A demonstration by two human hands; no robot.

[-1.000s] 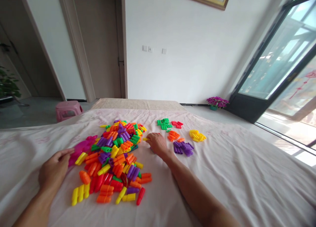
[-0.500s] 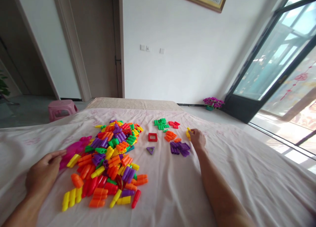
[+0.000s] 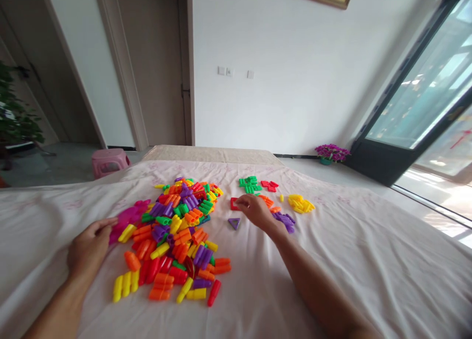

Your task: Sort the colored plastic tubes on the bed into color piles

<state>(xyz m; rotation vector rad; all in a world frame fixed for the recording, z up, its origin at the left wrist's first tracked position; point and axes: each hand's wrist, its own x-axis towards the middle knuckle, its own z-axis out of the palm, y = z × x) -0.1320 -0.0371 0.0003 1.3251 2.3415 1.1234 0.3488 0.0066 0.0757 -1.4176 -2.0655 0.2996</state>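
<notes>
Since R hand [image 3: 257, 212] left yellow pile [image 3: 301, 204], lone yellow pc [image 3: 281, 198] sits beside it, prob +1 yellow. R fingers: can't tell; L hand [image 3: 87, 248] pinching pink item [image 3: 130, 215].

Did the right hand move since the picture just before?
Yes: the right hand moved left, away from the yellow pile, over to the red square.

We have brought our right hand [image 3: 256, 212] back from the yellow pile [image 3: 300, 204] to the red square [image 3: 233, 204], whose right side our fingers now cover. A single yellow piece [image 3: 281, 198] now lies between the orange pieces [image 3: 267, 200] and that pile.
</notes>
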